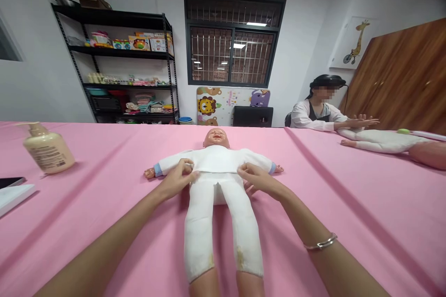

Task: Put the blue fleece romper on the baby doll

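Note:
A baby doll [216, 137] in a white top and white trousers lies on its back on the pink table [114, 167], head away from me. My left hand [177, 177] pinches the lower hem of the white top [216, 160] at the doll's left-of-frame waist. On the other side of the waist, my right hand [256, 178] grips the same hem, fingers curled into the cloth. A silver bracelet [320, 242] sits on my right wrist.
A lotion pump bottle [47, 149] stands at left, with a phone and white pad [14, 195] near the left edge. At the far right a person's hands [358, 123] rest on another doll [383, 140]. A black shelf [121, 62] of toys lines the back wall.

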Action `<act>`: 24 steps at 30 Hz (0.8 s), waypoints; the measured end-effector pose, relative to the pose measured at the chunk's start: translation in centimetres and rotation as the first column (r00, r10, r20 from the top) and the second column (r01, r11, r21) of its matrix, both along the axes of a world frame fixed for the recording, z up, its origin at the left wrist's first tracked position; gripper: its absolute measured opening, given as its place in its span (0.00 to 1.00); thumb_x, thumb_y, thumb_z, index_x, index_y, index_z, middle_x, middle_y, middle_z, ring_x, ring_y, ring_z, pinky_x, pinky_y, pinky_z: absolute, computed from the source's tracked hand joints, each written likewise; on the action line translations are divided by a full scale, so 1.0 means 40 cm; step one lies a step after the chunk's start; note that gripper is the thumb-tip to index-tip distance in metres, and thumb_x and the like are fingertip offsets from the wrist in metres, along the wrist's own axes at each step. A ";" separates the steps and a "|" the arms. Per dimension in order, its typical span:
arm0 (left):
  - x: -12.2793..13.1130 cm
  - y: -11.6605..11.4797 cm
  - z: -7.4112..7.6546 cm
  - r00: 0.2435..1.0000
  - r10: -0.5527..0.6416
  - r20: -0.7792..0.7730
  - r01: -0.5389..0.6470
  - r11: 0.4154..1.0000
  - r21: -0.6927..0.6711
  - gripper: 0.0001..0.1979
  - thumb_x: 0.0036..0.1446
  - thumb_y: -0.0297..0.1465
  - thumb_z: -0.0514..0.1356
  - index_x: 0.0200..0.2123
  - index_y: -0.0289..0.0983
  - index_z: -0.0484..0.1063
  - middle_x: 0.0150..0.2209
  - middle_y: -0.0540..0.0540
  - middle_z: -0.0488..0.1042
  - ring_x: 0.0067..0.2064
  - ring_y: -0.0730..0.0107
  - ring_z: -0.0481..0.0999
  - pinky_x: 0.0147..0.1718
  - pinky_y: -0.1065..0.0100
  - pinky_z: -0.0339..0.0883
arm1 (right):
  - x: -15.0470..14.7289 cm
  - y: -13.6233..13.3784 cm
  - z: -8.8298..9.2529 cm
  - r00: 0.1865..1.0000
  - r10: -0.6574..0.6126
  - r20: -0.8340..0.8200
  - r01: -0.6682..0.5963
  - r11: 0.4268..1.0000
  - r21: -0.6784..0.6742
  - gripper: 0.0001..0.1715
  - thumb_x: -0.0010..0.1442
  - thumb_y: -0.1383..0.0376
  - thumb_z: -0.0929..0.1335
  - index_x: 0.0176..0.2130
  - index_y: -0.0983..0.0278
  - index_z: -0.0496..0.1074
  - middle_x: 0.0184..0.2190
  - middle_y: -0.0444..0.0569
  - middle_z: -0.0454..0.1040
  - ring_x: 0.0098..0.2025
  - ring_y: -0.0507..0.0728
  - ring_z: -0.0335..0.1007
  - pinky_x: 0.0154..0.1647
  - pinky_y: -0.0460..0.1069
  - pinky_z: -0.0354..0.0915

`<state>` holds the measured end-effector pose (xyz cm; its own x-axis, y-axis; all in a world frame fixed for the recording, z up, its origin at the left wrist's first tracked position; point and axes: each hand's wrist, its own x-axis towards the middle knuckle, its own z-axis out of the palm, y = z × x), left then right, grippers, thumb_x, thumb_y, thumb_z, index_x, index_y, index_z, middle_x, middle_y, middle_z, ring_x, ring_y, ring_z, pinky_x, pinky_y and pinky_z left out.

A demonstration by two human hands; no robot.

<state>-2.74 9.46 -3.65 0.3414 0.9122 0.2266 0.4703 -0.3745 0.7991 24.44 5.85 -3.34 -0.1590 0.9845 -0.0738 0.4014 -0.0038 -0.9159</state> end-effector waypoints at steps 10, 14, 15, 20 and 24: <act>0.003 0.019 -0.025 0.951 0.014 0.310 0.049 0.979 -0.197 0.22 0.46 0.42 0.62 0.42 0.37 0.64 0.38 0.46 0.68 0.35 0.65 0.71 0.29 0.68 0.66 | -0.033 0.055 -0.101 0.983 -0.079 -0.164 0.129 0.936 0.326 0.18 0.52 0.59 0.66 0.43 0.64 0.64 0.46 0.52 0.67 0.47 0.56 0.65 0.47 0.53 0.64; -0.004 0.033 -0.038 0.982 -0.030 0.189 0.026 0.999 0.021 0.14 0.49 0.41 0.59 0.31 0.35 0.66 0.34 0.46 0.70 0.35 0.66 0.70 0.34 0.67 0.65 | -0.021 0.077 -0.139 0.973 -0.086 -0.214 0.147 0.946 0.290 0.22 0.52 0.57 0.66 0.44 0.65 0.63 0.45 0.54 0.67 0.43 0.56 0.68 0.44 0.53 0.66; -0.004 0.035 -0.040 0.986 -0.044 0.159 0.036 0.998 0.055 0.14 0.51 0.41 0.58 0.30 0.35 0.66 0.32 0.47 0.70 0.35 0.66 0.69 0.33 0.68 0.64 | -0.019 0.080 -0.142 0.972 -0.095 -0.215 0.155 0.947 0.281 0.22 0.52 0.57 0.66 0.44 0.65 0.62 0.44 0.54 0.68 0.42 0.56 0.68 0.43 0.53 0.66; 0.001 0.034 -0.045 0.996 0.003 0.086 -0.018 0.984 0.176 0.14 0.54 0.42 0.56 0.28 0.35 0.66 0.29 0.49 0.69 0.30 0.69 0.68 0.30 0.70 0.61 | -0.044 0.028 -0.072 0.940 -0.256 -0.224 0.311 0.913 0.264 0.21 0.53 0.57 0.64 0.44 0.66 0.61 0.41 0.56 0.69 0.40 0.57 0.68 0.41 0.54 0.67; 0.004 0.020 -0.043 0.997 0.070 0.013 -0.071 0.945 0.319 0.14 0.56 0.40 0.53 0.26 0.35 0.65 0.26 0.50 0.68 0.29 0.70 0.67 0.29 0.70 0.59 | -0.089 -0.187 0.061 0.873 -0.360 -0.329 0.486 0.703 0.519 0.20 0.55 0.55 0.62 0.45 0.63 0.62 0.43 0.56 0.69 0.46 0.59 0.66 0.44 0.54 0.66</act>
<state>-2.58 10.27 -5.35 0.2784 0.8141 0.5097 0.5040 -0.5755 0.6440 20.89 -1.62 -0.91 0.3361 0.7949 0.5051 0.3080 0.4140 -0.8566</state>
